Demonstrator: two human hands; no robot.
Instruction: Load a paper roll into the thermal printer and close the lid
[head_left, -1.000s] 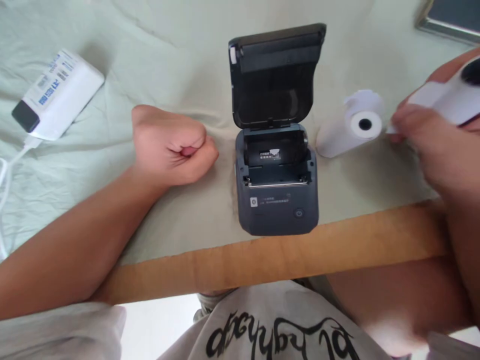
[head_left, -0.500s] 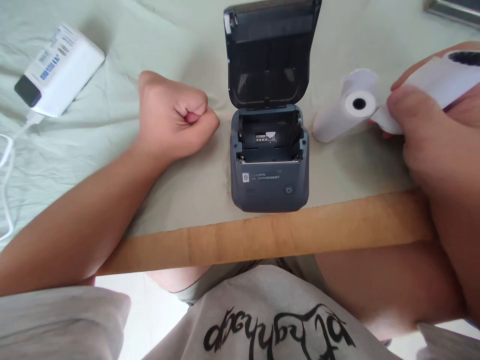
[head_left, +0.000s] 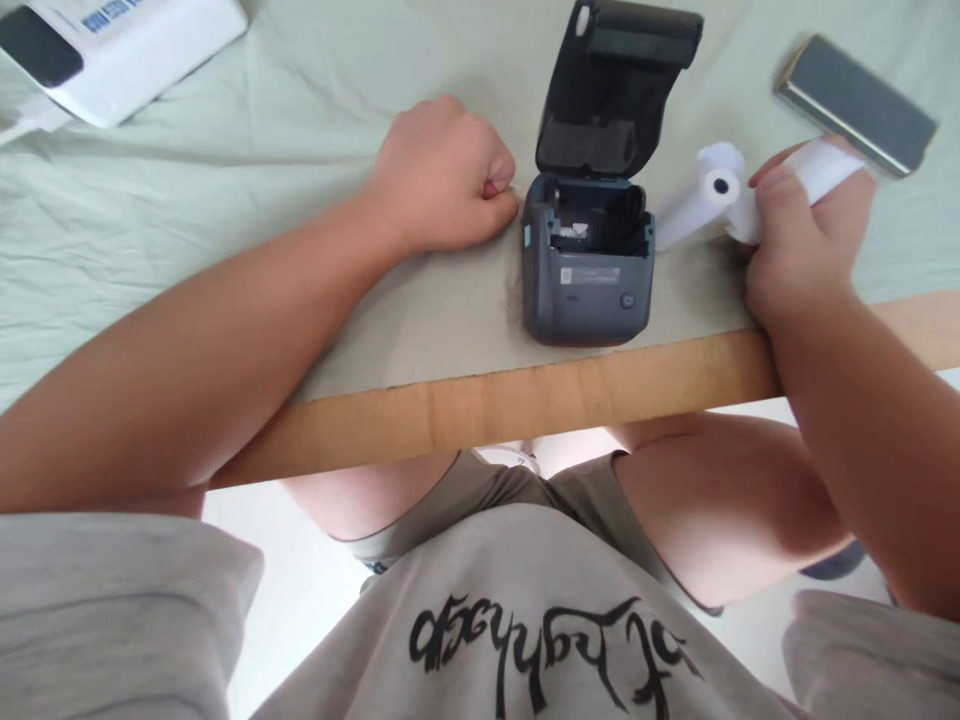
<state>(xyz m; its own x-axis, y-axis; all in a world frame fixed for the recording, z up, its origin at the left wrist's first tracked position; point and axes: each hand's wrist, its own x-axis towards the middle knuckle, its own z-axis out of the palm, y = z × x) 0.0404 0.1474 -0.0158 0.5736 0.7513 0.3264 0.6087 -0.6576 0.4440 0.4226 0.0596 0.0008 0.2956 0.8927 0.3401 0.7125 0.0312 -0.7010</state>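
Head view: L hand balled in fist nr open printer, R hand pinching wht paper nr roll.

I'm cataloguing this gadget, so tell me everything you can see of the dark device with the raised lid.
The dark blue-grey device looks like plastic, boxy with rounded corners. Its black lid stands open at the far side, exposing a hollow bay with a small white patch inside. The front carries a pale label strip and a round button. It sits upright on pale green cloth, near the wooden edge. The left fist is close; contact is unclear.
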